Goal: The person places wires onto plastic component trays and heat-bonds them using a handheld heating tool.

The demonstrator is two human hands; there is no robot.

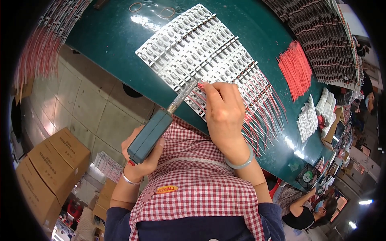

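My left hand [148,164] is wrapped round the handle of a teal, box-shaped soldering gun [149,134]. The gun's silvery metal tip points up and right to a panel of white circuit boards [189,42] lying flat on the table. Close to that tip, the fingers of my right hand [226,114] pinch the end of a red wire [201,85] at a board. Thin red and white wires [263,118] trail from the boards right of my hand. The contact between tip, wire and board is too small to make out.
On the green table [116,48] lie red wires [295,71], white wires [307,120] and two rubber bands [167,13]. Stacked panels [331,40] stand at the far right, wired ones [42,52] at far left. Cardboard boxes [52,164] sit left on the floor. A co-worker [307,211] is at lower right.
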